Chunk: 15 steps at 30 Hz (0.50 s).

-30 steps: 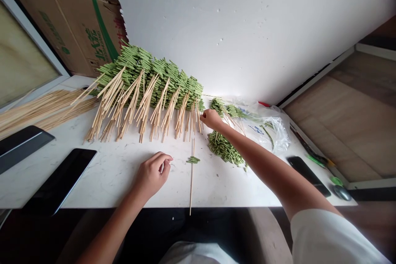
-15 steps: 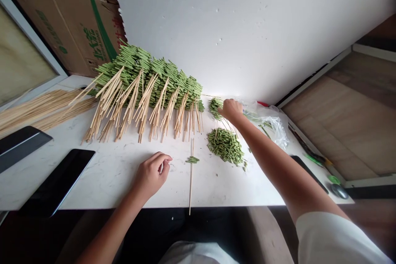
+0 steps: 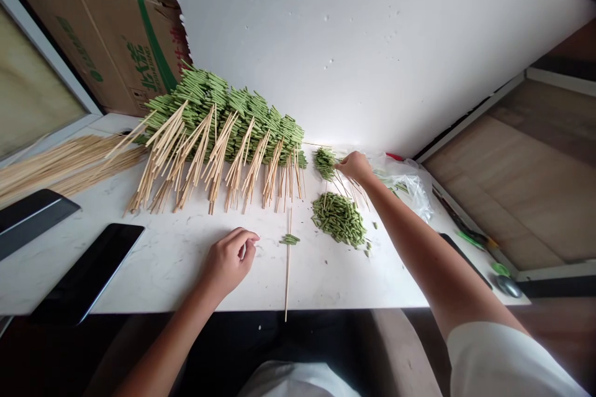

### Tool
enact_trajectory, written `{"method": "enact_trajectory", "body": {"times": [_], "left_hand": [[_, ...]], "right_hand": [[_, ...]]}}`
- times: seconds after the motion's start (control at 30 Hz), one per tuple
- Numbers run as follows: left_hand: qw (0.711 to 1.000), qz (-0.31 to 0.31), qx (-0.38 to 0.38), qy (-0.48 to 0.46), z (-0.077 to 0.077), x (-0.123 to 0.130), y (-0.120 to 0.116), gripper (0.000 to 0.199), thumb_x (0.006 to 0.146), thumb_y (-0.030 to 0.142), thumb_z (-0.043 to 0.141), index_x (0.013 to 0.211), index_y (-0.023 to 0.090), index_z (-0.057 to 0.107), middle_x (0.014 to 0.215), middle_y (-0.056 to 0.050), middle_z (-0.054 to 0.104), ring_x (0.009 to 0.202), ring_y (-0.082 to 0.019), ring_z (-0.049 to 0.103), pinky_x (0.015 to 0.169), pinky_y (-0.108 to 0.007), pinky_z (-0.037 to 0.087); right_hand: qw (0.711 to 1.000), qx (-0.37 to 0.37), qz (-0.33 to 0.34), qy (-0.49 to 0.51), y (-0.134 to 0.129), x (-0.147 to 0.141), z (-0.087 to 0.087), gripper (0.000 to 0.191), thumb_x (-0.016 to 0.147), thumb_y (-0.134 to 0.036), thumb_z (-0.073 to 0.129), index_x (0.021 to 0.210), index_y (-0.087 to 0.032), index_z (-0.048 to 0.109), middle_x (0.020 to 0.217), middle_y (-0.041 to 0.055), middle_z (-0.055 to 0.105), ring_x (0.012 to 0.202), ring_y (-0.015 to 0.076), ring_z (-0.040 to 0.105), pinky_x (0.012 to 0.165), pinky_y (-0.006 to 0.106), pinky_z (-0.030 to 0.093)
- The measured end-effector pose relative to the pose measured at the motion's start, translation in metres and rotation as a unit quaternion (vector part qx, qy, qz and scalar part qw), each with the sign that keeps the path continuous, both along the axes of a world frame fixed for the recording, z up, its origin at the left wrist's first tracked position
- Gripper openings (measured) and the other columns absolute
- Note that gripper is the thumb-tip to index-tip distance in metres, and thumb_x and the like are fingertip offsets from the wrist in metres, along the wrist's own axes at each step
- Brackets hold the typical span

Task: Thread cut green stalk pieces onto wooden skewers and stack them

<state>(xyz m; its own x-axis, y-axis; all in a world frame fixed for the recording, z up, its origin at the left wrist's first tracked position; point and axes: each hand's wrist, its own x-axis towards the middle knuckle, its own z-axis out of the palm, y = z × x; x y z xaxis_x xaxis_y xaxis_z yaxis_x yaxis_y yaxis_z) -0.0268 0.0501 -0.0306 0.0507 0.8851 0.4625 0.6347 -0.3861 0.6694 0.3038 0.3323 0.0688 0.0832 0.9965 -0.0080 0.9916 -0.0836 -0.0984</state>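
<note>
My left hand (image 3: 230, 262) rests on the table with its fingers curled and nothing visible in them. To its right lies a thin wooden skewer (image 3: 287, 279), its lower end past the front edge, with a few green bean pieces (image 3: 290, 239) across it. My right hand (image 3: 356, 166) reaches to the back, fingers pinched beside a small pile of green-bean skewers (image 3: 325, 163); whatever is between the fingertips is hidden. Below that hand sits a heap of loose cut green beans (image 3: 339, 218). Thin sticks fan out under the right wrist.
A large stack of filled bean skewers (image 3: 233, 118) stands against the white panel (image 3: 302, 31). Bare skewers (image 3: 69, 161) lie at the left, near two dark phone-like slabs (image 3: 88, 273). A clear plastic bag (image 3: 414, 189) is at the right, and a cardboard box (image 3: 107, 43) behind left.
My right hand has shifted slightly right, exposing more of the small skewer pile; sticks under it spread further right. My left hand and the skewer on the table have stayed put.
</note>
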Motion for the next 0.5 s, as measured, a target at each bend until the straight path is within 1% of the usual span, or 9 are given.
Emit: {"method": "enact_trajectory", "body": {"times": [0.1, 0.17, 0.27, 0.33, 0.4, 0.5], "left_hand": [[1.000, -0.002, 0.000, -0.004, 0.000, 0.000, 0.000, 0.019, 0.099, 0.012, 0.053, 0.096, 0.020, 0.070, 0.093, -0.004, 0.077, 0.064, -0.015, 0.064, 0.067, -0.028, 0.051], [1.000, -0.002, -0.003, -0.006, -0.001, 0.000, 0.000, 0.019, 0.099, 0.012, 0.053, 0.096, 0.020, 0.070, 0.093, -0.004, 0.076, 0.064, -0.015, 0.065, 0.067, -0.028, 0.052], [1.000, -0.003, -0.008, -0.007, -0.001, -0.001, 0.000, 0.020, 0.100, 0.012, 0.052, 0.096, 0.020, 0.070, 0.093, -0.004, 0.076, 0.066, -0.015, 0.066, 0.068, -0.028, 0.052], [1.000, -0.005, -0.011, -0.010, -0.001, -0.001, 0.000, 0.020, 0.100, 0.012, 0.052, 0.096, 0.020, 0.070, 0.093, -0.004, 0.076, 0.068, -0.015, 0.067, 0.069, -0.028, 0.052], [1.000, -0.005, -0.011, -0.012, -0.001, -0.001, 0.000, 0.020, 0.100, 0.012, 0.052, 0.096, 0.020, 0.070, 0.094, -0.004, 0.076, 0.070, -0.016, 0.068, 0.069, -0.028, 0.052], [1.000, -0.003, -0.007, -0.010, -0.002, -0.001, 0.000, 0.020, 0.099, 0.011, 0.053, 0.096, 0.020, 0.070, 0.093, -0.004, 0.076, 0.070, -0.016, 0.068, 0.069, -0.028, 0.052]], "right_hand": [[0.999, -0.027, -0.026, 0.025, 0.008, 0.005, 0.001, 0.021, 0.088, -0.033, 0.078, 0.083, -0.013, 0.079, 0.071, 0.0090, 0.070, 0.069, 0.0207, 0.065, 0.068, 0.029, 0.050], [0.999, -0.047, -0.013, 0.023, 0.011, 0.006, 0.002, 0.021, 0.087, -0.033, 0.080, 0.081, -0.013, 0.080, 0.069, 0.0077, 0.070, 0.068, 0.0202, 0.065, 0.067, 0.027, 0.049], [0.998, -0.057, -0.007, 0.037, 0.012, 0.006, 0.003, 0.029, 0.091, -0.037, 0.077, 0.076, -0.012, 0.078, 0.064, 0.0071, 0.067, 0.066, 0.0199, 0.063, 0.065, 0.027, 0.047], [0.998, -0.032, -0.020, 0.051, 0.009, 0.004, 0.004, 0.033, 0.095, -0.037, 0.072, 0.073, -0.012, 0.076, 0.065, 0.0086, 0.066, 0.066, 0.0201, 0.062, 0.064, 0.028, 0.046], [0.998, 0.017, -0.031, 0.058, 0.005, 0.000, 0.006, 0.033, 0.098, -0.033, 0.068, 0.072, -0.013, 0.074, 0.067, 0.0102, 0.067, 0.066, 0.0203, 0.061, 0.065, 0.030, 0.045], [0.993, 0.088, -0.019, 0.073, -0.004, -0.009, 0.008, 0.035, 0.101, -0.029, 0.062, 0.070, -0.016, 0.069, 0.065, 0.0094, 0.064, 0.064, 0.0194, 0.057, 0.064, 0.030, 0.043]]}}
